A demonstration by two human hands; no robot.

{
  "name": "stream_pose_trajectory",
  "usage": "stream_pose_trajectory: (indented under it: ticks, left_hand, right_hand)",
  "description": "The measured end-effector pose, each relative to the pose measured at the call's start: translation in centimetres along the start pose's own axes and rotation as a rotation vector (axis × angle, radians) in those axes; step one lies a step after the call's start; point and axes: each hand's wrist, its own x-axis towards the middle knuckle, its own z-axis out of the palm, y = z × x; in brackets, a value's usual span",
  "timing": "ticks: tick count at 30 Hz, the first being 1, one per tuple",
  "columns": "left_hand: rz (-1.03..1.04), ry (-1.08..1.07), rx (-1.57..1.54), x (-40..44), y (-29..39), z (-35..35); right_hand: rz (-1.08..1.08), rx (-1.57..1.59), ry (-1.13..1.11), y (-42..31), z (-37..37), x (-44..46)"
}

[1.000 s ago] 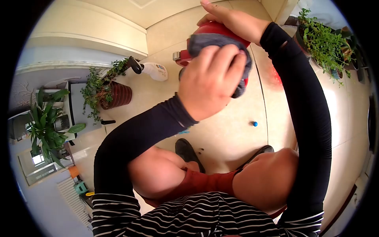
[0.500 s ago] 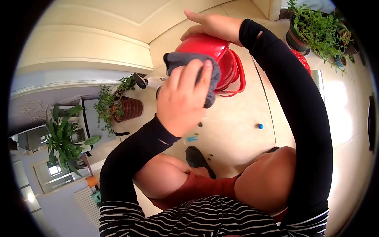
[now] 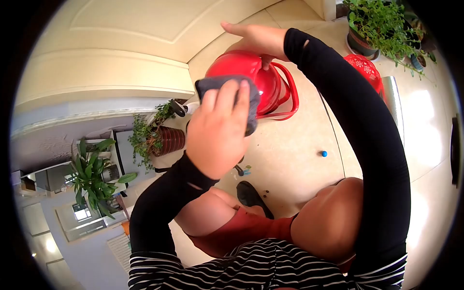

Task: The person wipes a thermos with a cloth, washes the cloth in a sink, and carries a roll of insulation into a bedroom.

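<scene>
Grip of my left hand (image 3: 217, 128) is clenched on soft gray cloth (image 3: 216, 83), pressing it to a glossy red rounded thing (image 3: 235, 62) ahead of me over the tiled floor (image 3: 295, 164); my right hand (image 3: 256, 41), open and clasping nothing, braces its far side. Nearby, a ribbed maroon pot (image 3: 172, 140) and a dark pot (image 3: 360, 43) hold leafy plants (image 3: 382, 21).
</scene>
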Motion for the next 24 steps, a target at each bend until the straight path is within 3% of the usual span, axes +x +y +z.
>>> stream_pose_trajectory:
  ticks: [4,7,8,13,17,19,21,24]
  left_hand:
    - [0.067,0.115,0.035,4.4,0.4,-0.2]
    - [-0.014,0.051,-0.124,6.5,-1.2,-0.9]
    - [-0.031,0.072,-0.191,7.2,-2.4,-0.7]
    - [-0.345,-0.285,-0.369,10.1,-8.1,-2.4]
    - [-0.394,-0.384,-0.564,9.3,-14.2,-0.3]
    - [-0.503,-0.434,-0.432,7.5,-14.9,0.0]
    - [-0.429,-0.371,-0.226,5.1,-15.6,0.0]
    - [-0.606,0.004,-0.543,1.3,-15.9,-1.5]
  right_hand:
    - [0.012,0.410,-0.026,1.6,0.1,1.2]
    - [0.010,0.496,0.016,2.0,-0.4,0.7]
    - [-0.082,0.405,-0.032,2.7,-0.7,0.0]
    - [-0.056,0.444,-0.016,2.3,-0.3,0.0]
    - [-0.066,0.372,0.027,2.2,-0.1,0.0]
    - [-0.064,0.376,0.064,2.3,-0.1,0.2]
    - [-0.057,0.406,0.093,2.3,0.1,0.1]
    - [-0.072,0.523,0.148,3.0,0.4,-0.1]
